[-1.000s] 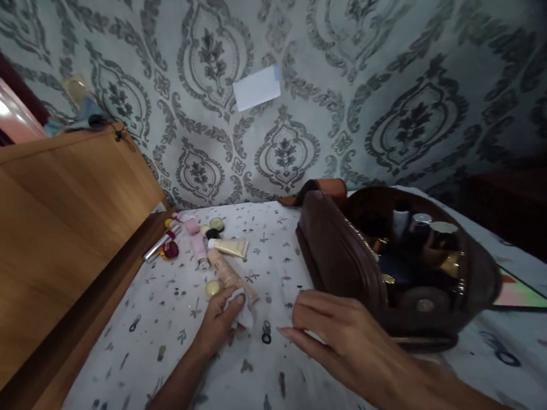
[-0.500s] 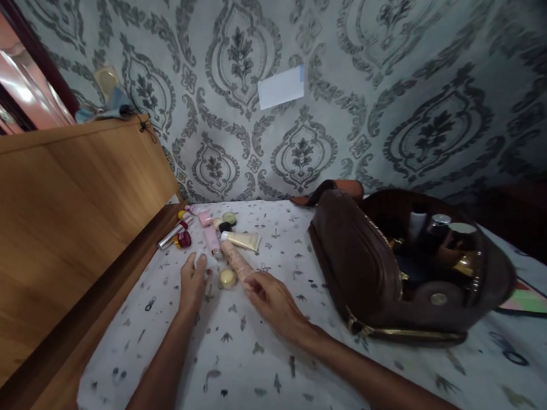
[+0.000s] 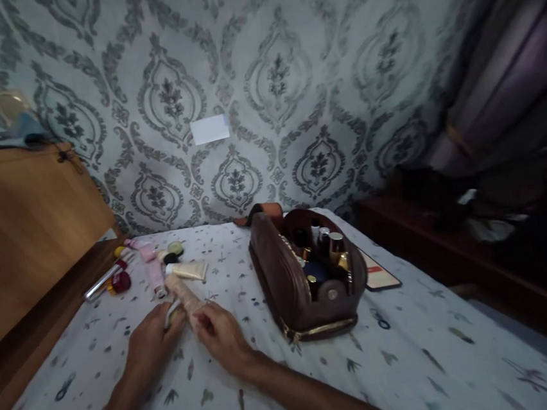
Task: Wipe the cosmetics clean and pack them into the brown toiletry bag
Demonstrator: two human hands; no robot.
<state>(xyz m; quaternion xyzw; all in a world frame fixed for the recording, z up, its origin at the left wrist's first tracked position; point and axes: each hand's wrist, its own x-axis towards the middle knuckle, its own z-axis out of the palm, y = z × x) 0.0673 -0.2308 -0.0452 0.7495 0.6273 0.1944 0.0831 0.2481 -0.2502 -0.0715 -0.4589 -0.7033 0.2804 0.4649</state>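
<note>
My right hand (image 3: 221, 336) has its fingers closed on the lower end of a pale pink tube (image 3: 183, 293) lying on the patterned sheet. Just left of it, my left hand (image 3: 151, 339) is closed around a small round jar (image 3: 176, 317), which its fingers partly cover. Above the hands lie a cream tube (image 3: 190, 270), a pink tube (image 3: 155, 279), a black cap (image 3: 170, 259) and a green round container (image 3: 176, 248). Farther left are a dark red item (image 3: 121, 282) and a silver stick (image 3: 101, 283).
An open brown bag (image 3: 281, 281) with several bottles stands right of my hands. Behind it is a brown strap (image 3: 269, 209), and at its right a flat palette (image 3: 381, 273). A wooden board (image 3: 33, 221) borders the left; a patterned wall rises behind.
The view has swung right. My left hand, which was open beside the pink tube, has moved to the round jar and closed on it. My right hand stays at the pale pink tube.
</note>
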